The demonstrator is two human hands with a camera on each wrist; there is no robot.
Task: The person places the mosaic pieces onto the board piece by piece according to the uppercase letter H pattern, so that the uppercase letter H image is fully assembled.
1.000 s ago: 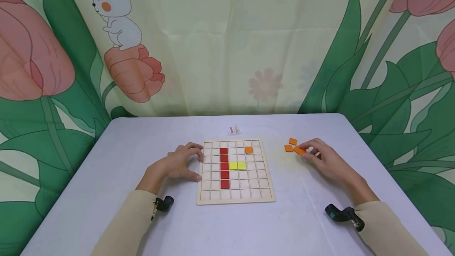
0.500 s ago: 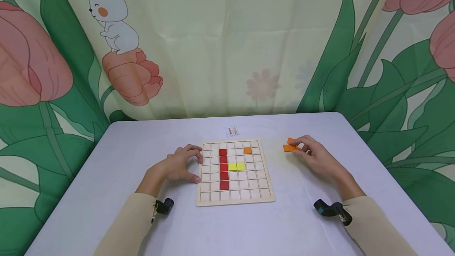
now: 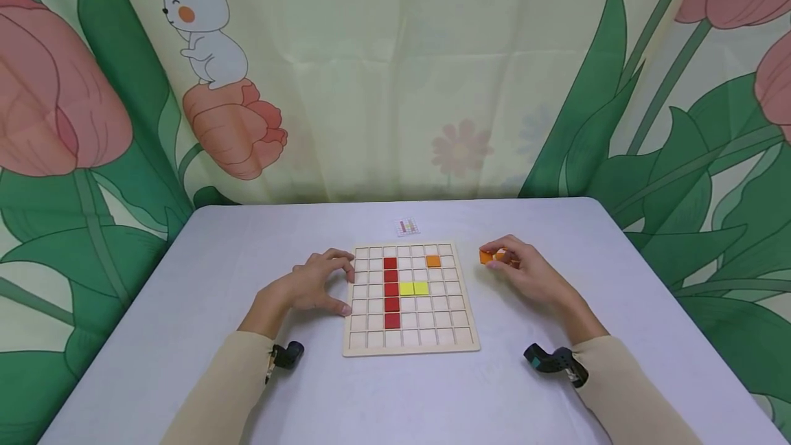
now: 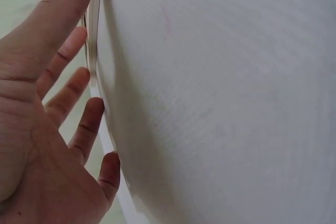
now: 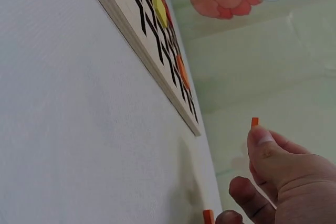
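Note:
A wooden grid board (image 3: 410, 353) lies flat on the white table. My left hand (image 3: 312, 283) rests against its left edge, with thumb and fingers spread apart along the side. To the right of the board, my right hand (image 3: 534, 277) pinches an orange square tile (image 5: 254, 121) between thumb and fingers. Another orange tile (image 5: 208, 216) shows low by the fingers in the right wrist view; the hand partly hides the loose tiles beneath it. On the board stand a column of several red tiles (image 3: 391, 288), two yellow tiles (image 3: 413, 288) and one orange square (image 3: 433, 261).
Behind the board lies a small card (image 3: 407, 226) printed with a coloured grid pattern. A curtain (image 3: 371, 88) with a rabbit and tulips hangs behind the table (image 3: 432, 404). Each wrist carries a black camera.
My right hand has moved left from the loose orange tiles toward the board, now with an orange tile raised in its fingers. My left hand stays at the board's edge.

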